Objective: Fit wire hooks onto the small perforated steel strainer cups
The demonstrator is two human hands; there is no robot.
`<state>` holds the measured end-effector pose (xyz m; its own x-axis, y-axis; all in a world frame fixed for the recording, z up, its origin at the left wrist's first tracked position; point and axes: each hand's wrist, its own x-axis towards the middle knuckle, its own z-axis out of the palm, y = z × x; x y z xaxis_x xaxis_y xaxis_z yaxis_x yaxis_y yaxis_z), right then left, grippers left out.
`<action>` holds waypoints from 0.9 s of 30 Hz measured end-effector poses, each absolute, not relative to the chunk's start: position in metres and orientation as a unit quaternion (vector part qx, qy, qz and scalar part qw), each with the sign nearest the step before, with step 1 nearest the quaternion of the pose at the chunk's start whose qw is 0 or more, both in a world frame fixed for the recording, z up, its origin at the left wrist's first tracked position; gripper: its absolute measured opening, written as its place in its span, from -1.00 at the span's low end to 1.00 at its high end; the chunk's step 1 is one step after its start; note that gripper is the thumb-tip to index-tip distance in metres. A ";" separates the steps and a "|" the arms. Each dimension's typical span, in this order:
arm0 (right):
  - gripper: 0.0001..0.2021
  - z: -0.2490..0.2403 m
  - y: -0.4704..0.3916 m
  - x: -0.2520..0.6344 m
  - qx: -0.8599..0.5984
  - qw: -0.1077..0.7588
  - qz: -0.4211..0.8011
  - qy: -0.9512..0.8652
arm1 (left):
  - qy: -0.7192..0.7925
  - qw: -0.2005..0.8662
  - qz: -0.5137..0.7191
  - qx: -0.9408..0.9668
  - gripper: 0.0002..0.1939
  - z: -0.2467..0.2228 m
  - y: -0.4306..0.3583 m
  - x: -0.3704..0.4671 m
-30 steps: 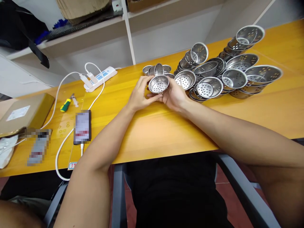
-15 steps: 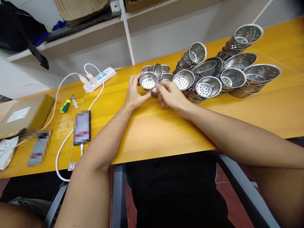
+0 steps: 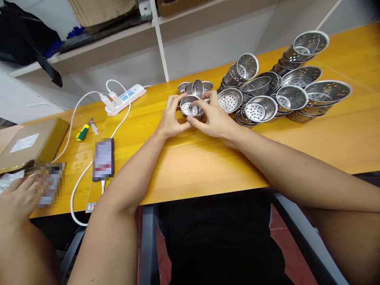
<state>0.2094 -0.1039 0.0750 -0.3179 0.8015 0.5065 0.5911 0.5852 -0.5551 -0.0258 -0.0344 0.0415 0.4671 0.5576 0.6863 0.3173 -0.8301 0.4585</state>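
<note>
A small perforated metal strainer cup point(image 3: 186, 107) stands at the near side of a small group of similar cups. My left hand point(image 3: 172, 116) curves round its left side, thumb in front and fingers behind. From the right, my right hand point(image 3: 215, 116) pinches the cup's rim area, with its thumb at the front and its index finger reaching over the opening. Behind the hands, more small strainer cups point(image 3: 197, 88) sit on the wooden table point(image 3: 190, 166). Parts of the nearer ones are hidden by my right hand.
Stacked larger strainer baskets point(image 3: 261, 109) fill the table's right side. On the left are a power strip point(image 3: 127, 99) with white cables, a phone point(image 3: 103, 158), a screwdriver point(image 3: 83, 132) and a cardboard box point(image 3: 32, 142). Another person's hand point(image 3: 18, 200) rests at the far left by a blurred-out phone.
My right hand has opened from a pinch beside the cup and now reaches over its rim. The cup has shifted slightly right. Another person's hand has come in at the left.
</note>
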 end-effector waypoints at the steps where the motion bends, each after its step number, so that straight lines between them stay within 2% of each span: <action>1: -0.41 0.075 -0.104 0.210 -0.437 0.385 0.144 -0.800 | 0.260 0.134 0.445 0.846 -0.05 0.040 -0.033 -0.026; 5: -0.42 0.075 -0.104 0.211 -0.444 0.382 0.147 -0.797 | 0.266 0.132 0.435 0.850 -0.02 0.036 -0.026 -0.028; 9: -0.38 0.079 -0.107 0.209 -0.449 0.391 0.104 -0.797 | 0.279 0.136 0.422 0.852 -0.10 0.033 -0.022 -0.028; 15: -0.55 0.084 -0.112 0.206 -0.437 0.386 0.098 -0.806 | 0.326 0.189 0.409 0.831 -0.17 0.030 -0.024 -0.020; 21: -0.62 0.086 -0.112 0.207 -0.435 0.372 0.079 -0.816 | 0.333 0.218 0.420 0.815 -0.24 0.020 -0.017 -0.016; 24: -0.66 0.087 -0.114 0.206 -0.426 0.369 0.075 -0.823 | 0.369 0.186 0.432 0.802 -0.37 0.025 -0.020 -0.017; 27: -0.72 0.089 -0.115 0.204 -0.418 0.347 0.082 -0.835 | 0.400 0.169 0.436 0.788 -0.60 0.036 -0.029 -0.015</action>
<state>0.2040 -0.1154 0.0886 -0.4093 0.7563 0.5103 0.6421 0.6362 -0.4278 -0.0155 -0.0291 0.0362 0.2994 0.7783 0.5519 0.4837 -0.6224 0.6153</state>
